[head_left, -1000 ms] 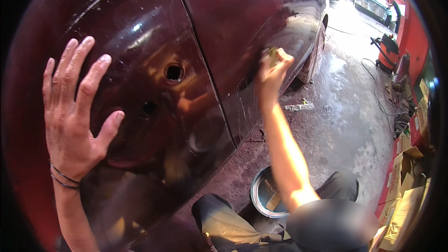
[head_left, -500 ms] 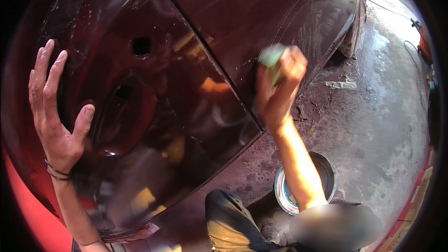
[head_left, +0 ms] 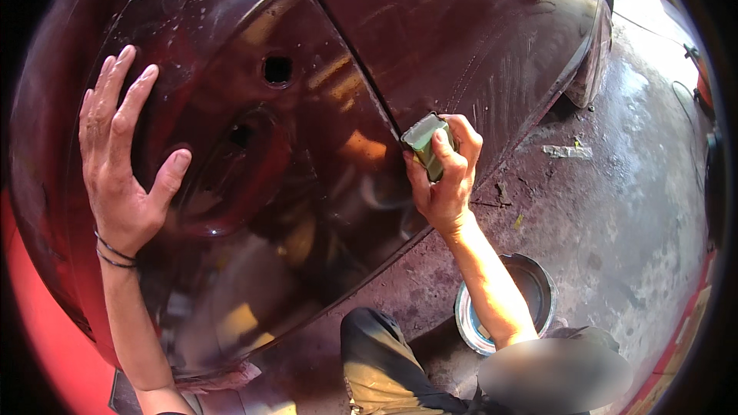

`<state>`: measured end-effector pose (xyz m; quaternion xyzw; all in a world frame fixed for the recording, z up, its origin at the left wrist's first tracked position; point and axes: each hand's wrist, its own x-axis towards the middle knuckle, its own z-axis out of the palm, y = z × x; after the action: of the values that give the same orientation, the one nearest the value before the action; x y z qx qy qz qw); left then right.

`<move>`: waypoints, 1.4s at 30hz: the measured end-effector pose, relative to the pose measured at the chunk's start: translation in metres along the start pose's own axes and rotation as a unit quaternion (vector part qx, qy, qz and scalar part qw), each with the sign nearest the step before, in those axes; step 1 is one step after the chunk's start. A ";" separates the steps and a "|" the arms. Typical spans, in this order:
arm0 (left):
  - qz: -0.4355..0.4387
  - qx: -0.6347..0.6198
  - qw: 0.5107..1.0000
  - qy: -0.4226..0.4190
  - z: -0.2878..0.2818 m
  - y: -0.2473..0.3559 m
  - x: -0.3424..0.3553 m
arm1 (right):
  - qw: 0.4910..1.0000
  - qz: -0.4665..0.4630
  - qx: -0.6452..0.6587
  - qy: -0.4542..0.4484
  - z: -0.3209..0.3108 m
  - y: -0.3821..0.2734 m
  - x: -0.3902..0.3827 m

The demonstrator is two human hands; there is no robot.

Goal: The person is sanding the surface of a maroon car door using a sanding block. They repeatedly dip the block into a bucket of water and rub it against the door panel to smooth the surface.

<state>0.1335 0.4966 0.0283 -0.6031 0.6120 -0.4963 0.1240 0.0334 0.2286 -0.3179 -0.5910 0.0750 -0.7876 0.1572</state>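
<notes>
My left hand (head_left: 127, 161) rests on the glossy dark red car door (head_left: 307, 184), fingers stretched and thumb spread, holding nothing. Two dark bands circle its wrist. A green-grey sanding block (head_left: 432, 146) is gripped between the thumb and fingers of my right hand (head_left: 450, 177). The block lies against the dark red panel (head_left: 477, 54), right beside the gap along the door's edge. Between my hands the door shows a square hole (head_left: 277, 70) and, below it, a recessed handle cup (head_left: 242, 161) with a dark opening. Water streaks and drops mark the paint.
Below my right forearm stands a round bucket (head_left: 547, 292), partly hidden by the arm. A bent trouser leg (head_left: 384, 353) is near the lower middle. On the stained concrete floor (head_left: 630, 238) lies a strip of silvery tape (head_left: 567, 151). Bright red bodywork (head_left: 46, 338) shows at lower left.
My right hand has drawn the sanding block down and left, closer to the door gap. The view has shifted slightly; my left hand stays spread on the door.
</notes>
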 end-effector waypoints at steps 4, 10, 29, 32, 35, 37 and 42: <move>0.007 -0.003 1.000 0.000 0.000 -0.004 -0.003 | 0.999 -0.041 -0.023 -0.004 0.018 -0.012 0.075; 0.001 -0.004 1.000 -0.010 -0.007 0.000 0.000 | 0.999 0.031 0.030 0.030 0.023 -0.010 0.042; 0.104 -0.037 0.994 -0.004 0.008 -0.004 0.072 | 0.993 0.042 -0.063 0.093 0.003 0.078 0.081; 0.101 -0.047 0.994 -0.011 0.012 -0.007 0.074 | 0.963 0.222 -0.073 0.135 -0.030 0.142 0.154; 0.096 -0.047 0.994 -0.019 0.015 -0.004 0.073 | 0.973 0.109 -0.137 0.147 -0.012 0.138 0.115; 0.095 -0.025 0.995 -0.031 -0.002 -0.004 0.075 | 0.985 0.095 -0.068 0.126 0.010 0.058 0.070; 0.087 -0.039 0.995 -0.020 0.021 0.003 0.071 | 0.997 0.058 -0.034 0.049 -0.009 0.038 0.038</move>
<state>0.1297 0.4252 0.0477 -0.5617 0.6784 -0.4472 0.1558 0.0215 0.1798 -0.2979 -0.5517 0.1431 -0.8020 0.1785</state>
